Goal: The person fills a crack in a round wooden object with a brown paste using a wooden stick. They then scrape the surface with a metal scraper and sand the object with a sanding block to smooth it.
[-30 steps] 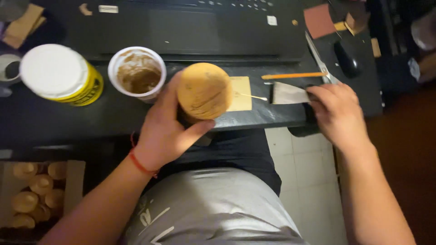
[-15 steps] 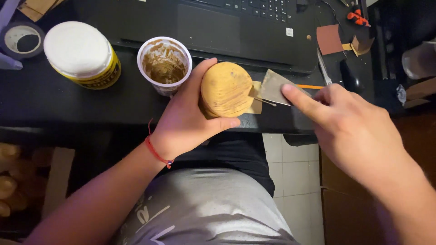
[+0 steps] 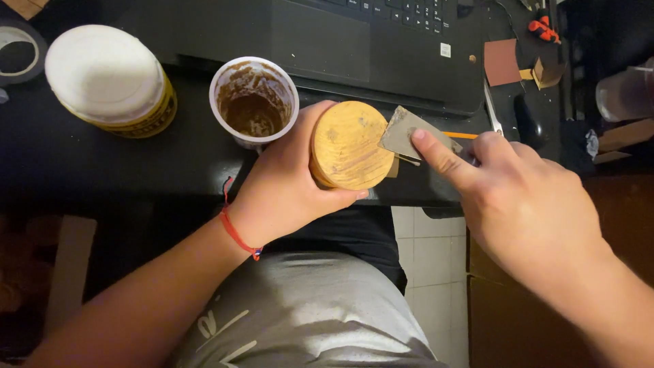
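Inspecting the single head view: the left hand (image 3: pixel 286 184) is wrapped around a round wooden disc (image 3: pixel 351 144), fingers closed on its edge and underside, holding it tilted above the front edge of the black desk (image 3: pixel 170 163) and over the person's lap. The right hand (image 3: pixel 524 197) is closed on a small putty knife (image 3: pixel 405 133), index finger pressed along the flat blade, whose corner touches the disc's right rim. Just beside the left hand stands an open white cup (image 3: pixel 253 101) smeared inside with brown paste; a yellow tub with a white lid (image 3: pixel 105 78) sits further left, well apart. A laptop (image 3: pixel 368 41) lies directly behind the disc. Risks, as judged: the disc is held in the air with no backing, so blade pressure could twist it out of the grip and drop it toward the lap or tiled floor. The left fingertips curl close under the rim near the blade's path; a slip of the blade could nick them. The cup stands so near the left wrist that a sideways movement could tip it, sending paste onto the desk or toward the laptop. Paste flicked off the blade could likewise reach the keyboard.
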